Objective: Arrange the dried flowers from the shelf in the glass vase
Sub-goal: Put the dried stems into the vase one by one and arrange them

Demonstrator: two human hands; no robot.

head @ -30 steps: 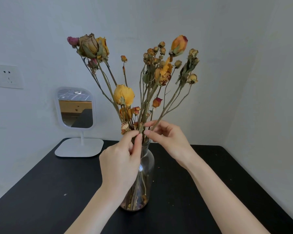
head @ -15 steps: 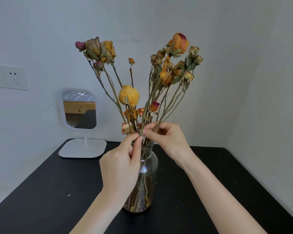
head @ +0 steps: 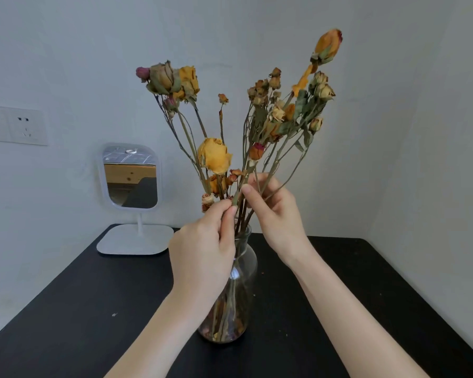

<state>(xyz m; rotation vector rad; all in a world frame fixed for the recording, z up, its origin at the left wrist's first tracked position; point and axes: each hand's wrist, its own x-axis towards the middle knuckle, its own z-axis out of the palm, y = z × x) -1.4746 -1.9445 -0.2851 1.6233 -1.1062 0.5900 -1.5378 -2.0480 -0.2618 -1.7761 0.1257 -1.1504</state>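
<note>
Stems of dried flowers (head: 215,156) stand in the glass vase (head: 247,271) at the centre of the frame, on a black desk (head: 79,309); yellow and orange heads fan toward the top. Just above the vase mouth the left hand (head: 202,257) pinches one green stem, thumb and forefinger pressed together on it. The right hand (head: 277,214) curls its fingers (head: 253,196) round several stems leaning to the upper right. A white standing mirror (head: 130,177) sits left of the vase; wall sockets (head: 14,125) show at the left edge.
</note>
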